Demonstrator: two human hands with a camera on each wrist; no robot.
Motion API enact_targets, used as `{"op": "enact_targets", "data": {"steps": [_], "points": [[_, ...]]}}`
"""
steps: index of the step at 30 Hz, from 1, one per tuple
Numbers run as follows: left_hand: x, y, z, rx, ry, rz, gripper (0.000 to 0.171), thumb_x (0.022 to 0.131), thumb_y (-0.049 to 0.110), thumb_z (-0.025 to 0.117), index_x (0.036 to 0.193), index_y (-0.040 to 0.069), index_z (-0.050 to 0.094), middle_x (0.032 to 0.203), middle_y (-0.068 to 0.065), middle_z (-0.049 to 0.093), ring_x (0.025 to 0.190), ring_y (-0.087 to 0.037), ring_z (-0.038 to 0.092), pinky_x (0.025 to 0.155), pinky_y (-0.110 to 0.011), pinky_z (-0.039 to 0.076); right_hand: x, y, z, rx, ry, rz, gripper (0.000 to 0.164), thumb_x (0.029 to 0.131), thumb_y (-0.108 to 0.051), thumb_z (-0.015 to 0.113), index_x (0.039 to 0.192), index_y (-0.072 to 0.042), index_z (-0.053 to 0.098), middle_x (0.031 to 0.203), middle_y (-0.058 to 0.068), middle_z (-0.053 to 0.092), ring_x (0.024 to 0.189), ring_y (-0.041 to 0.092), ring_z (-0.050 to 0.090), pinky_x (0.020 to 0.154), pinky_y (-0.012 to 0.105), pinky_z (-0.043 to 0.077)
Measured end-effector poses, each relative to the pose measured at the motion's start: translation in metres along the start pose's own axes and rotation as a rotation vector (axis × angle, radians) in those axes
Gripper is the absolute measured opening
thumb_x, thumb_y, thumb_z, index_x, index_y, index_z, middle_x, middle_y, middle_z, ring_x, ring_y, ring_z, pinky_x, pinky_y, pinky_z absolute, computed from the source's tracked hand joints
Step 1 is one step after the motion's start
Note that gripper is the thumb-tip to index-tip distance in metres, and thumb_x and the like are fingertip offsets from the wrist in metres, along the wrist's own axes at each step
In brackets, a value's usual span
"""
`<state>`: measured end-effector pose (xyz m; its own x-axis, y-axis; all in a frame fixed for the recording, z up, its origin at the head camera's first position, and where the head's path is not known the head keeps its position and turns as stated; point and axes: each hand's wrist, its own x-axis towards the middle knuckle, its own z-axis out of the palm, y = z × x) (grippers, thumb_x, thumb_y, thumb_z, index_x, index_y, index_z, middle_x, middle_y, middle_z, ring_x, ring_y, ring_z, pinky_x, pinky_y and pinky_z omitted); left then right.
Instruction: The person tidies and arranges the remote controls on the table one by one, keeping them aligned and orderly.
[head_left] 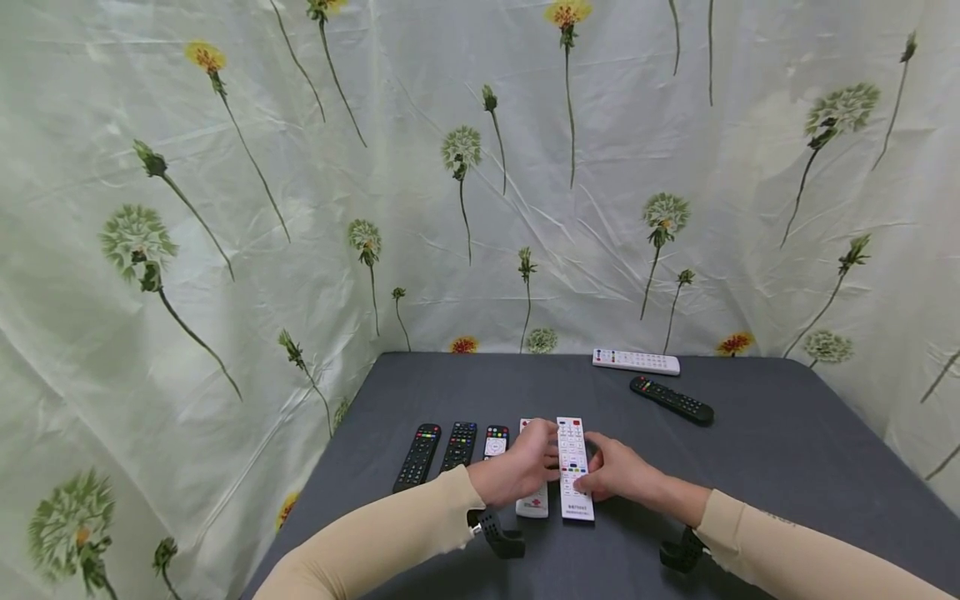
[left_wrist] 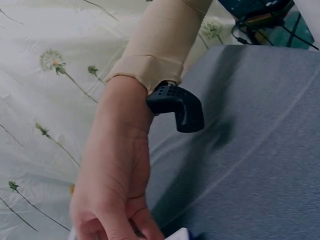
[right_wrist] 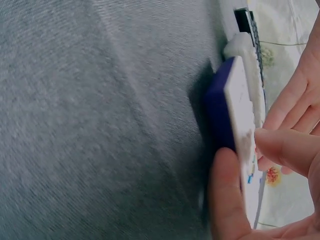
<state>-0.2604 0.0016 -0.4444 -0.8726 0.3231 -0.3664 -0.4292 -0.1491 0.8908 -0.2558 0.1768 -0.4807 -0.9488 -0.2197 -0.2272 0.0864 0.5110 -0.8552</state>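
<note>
A white remote control (head_left: 573, 471) with a blue underside is gripped by my right hand (head_left: 622, 471), the thumb on its button face and the fingers along its right edge. In the right wrist view, its blue side (right_wrist: 220, 102) stands close over the cloth. My left hand (head_left: 525, 462) reaches across another white remote (head_left: 532, 504), partly covering it. Its fingertips come right up to the left edge of the gripped remote. The left wrist view shows this hand (left_wrist: 112, 185) from the back, with only a corner of a remote (left_wrist: 179, 234) beside its fingers.
Left of the hands lie two black remotes (head_left: 417, 458) (head_left: 460, 446) and a black-and-white remote (head_left: 497, 442), side by side. Farther back on the dark grey table (head_left: 480, 383) are a white remote (head_left: 636, 362) and a black remote (head_left: 671, 400). A flowered curtain (head_left: 420, 208) hangs behind.
</note>
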Motion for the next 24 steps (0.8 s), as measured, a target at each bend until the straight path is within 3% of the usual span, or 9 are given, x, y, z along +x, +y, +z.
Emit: {"op": "enact_targets", "data": {"steps": [7,14,17,24], "points": [[0.007,0.017,0.004,0.011,-0.014,0.059,0.057,0.102,0.017,0.037,0.149,-0.014,0.029,0.149,-0.043,0.026,0.143,-0.053,0.024,0.117,-0.053,0.027,-0.001,-0.013,-0.022,-0.030,0.000,-0.011,0.085,0.086,-0.010,0.079,0.152,0.007,0.029,0.093,0.012,0.062,0.072,0.024,0.066,0.064,0.039,0.060],[0.028,0.030,0.019,-0.021,-0.012,0.076,0.051,0.099,0.018,0.042,0.143,-0.007,0.045,0.139,-0.034,0.046,0.127,-0.049,0.046,0.110,-0.053,0.038,0.011,-0.022,-0.062,-0.122,0.026,-0.090,0.063,0.092,-0.012,0.071,0.144,0.008,0.043,0.095,0.012,0.063,0.079,0.027,0.064,0.065,0.038,0.058],[0.040,0.032,0.026,-0.058,-0.017,0.090,0.048,0.101,0.021,0.043,0.141,-0.005,0.050,0.133,-0.031,0.053,0.121,-0.047,0.053,0.104,-0.053,0.044,0.016,-0.018,-0.081,-0.135,0.048,-0.091,0.053,0.095,-0.013,0.068,0.140,0.008,0.049,0.099,0.013,0.064,0.082,0.031,0.063,0.067,0.041,0.057],[0.071,0.032,0.054,-0.242,-0.004,0.097,0.049,0.101,0.024,0.044,0.139,-0.005,0.053,0.133,-0.036,0.053,0.125,-0.053,0.050,0.104,-0.057,0.043,0.031,-0.009,-0.130,-0.219,0.104,-0.058,0.035,0.100,-0.013,0.059,0.128,0.009,0.061,0.099,0.014,0.065,0.078,0.027,0.061,0.067,0.041,0.056]]}}
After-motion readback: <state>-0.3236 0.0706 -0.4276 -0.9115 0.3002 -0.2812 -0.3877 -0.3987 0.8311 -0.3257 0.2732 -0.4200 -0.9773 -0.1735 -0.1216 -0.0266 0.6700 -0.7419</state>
